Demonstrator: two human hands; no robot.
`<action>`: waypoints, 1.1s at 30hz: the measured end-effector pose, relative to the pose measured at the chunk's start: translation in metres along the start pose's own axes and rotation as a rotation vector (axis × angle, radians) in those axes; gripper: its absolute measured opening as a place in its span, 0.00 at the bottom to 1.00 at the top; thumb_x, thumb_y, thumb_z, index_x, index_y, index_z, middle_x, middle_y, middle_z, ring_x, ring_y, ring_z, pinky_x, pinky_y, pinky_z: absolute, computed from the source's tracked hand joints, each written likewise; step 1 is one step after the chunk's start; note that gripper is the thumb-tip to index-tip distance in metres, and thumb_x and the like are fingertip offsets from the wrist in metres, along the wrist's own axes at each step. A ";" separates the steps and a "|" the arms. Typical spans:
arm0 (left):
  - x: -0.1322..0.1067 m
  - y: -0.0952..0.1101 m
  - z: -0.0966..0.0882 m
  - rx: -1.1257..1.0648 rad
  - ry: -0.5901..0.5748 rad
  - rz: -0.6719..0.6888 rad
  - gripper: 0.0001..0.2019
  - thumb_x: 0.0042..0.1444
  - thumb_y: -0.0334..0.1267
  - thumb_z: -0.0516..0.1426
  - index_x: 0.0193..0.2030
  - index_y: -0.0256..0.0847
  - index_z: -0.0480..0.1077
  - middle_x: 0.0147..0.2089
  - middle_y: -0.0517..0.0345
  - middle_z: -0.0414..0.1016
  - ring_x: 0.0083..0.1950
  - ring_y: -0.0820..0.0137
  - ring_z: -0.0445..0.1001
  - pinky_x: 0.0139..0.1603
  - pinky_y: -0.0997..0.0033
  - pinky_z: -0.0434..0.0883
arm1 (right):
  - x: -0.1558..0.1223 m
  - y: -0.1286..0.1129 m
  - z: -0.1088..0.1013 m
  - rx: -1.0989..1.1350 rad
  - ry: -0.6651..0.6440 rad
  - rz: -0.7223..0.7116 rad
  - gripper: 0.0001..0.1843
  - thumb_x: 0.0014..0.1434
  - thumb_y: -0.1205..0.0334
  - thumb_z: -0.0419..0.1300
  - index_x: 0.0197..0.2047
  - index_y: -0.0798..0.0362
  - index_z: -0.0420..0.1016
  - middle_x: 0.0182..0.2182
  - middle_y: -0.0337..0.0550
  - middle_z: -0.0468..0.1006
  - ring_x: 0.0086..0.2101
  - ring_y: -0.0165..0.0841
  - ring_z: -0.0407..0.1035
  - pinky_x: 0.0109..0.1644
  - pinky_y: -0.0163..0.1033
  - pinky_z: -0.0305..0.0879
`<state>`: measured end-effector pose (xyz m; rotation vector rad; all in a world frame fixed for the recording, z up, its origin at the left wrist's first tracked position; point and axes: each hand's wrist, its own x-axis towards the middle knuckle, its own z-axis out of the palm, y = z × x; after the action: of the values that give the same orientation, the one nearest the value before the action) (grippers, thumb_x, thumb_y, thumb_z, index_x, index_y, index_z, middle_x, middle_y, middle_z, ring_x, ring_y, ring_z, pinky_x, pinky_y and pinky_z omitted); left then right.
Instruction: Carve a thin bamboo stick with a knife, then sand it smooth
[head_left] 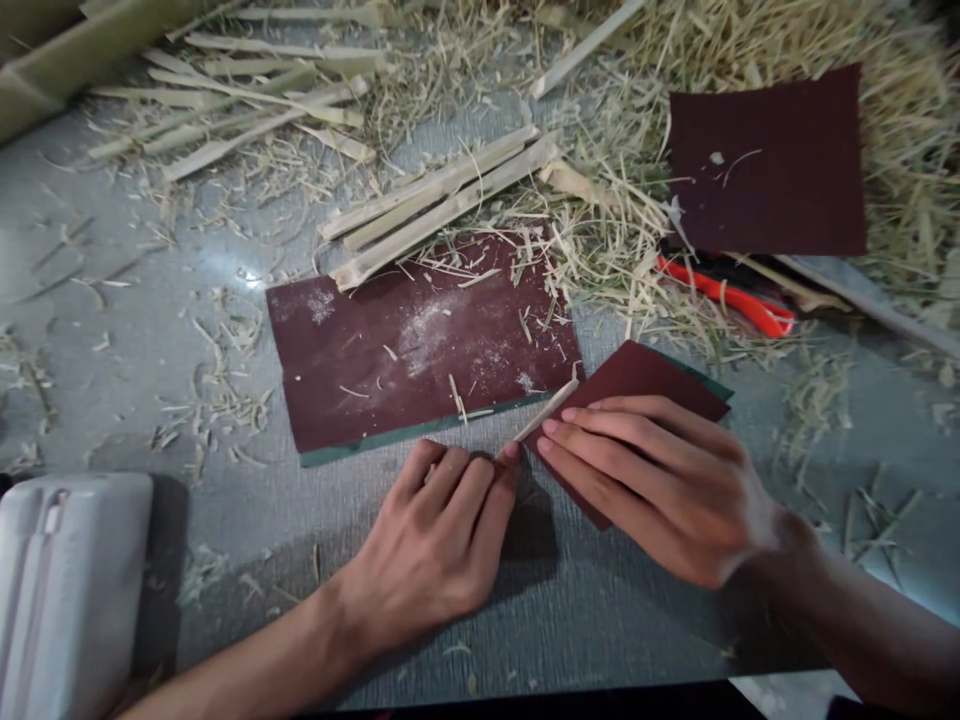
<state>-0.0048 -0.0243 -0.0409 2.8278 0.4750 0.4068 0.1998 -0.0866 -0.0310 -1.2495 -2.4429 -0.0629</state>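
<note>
While the left hand [442, 530] is pinching a thin stick [550, 408] between narrowed fingers, the right hand [671, 485] is laying straight, close-set fingers on folded sandpaper [637, 378] beside it, a hidden thumb leaving its grip unclear. The stick is slanting up to a larger sheet [360, 365], where wooden strips [450, 205] are resting.

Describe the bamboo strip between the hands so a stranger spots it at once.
On the grey table, find the wide, dusty sandpaper sheet. By its lower right corner, the bamboo strip slants up from the left hand. Unlike loose strips beyond, it is gripped.
</note>
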 end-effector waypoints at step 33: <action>-0.002 -0.013 -0.003 -0.098 -0.226 0.063 0.24 0.59 0.31 0.48 0.63 0.33 0.57 0.64 0.55 0.63 0.68 0.61 0.52 0.70 0.55 0.46 | -0.002 0.020 -0.003 -0.100 0.059 0.068 0.12 0.54 0.75 0.62 0.43 0.62 0.74 0.40 0.48 0.79 0.41 0.39 0.74 0.43 0.45 0.74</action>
<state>-0.0113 -0.0131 -0.0422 2.7542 0.3117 0.1159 0.2171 -0.0767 -0.0319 -1.3532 -2.3702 -0.2029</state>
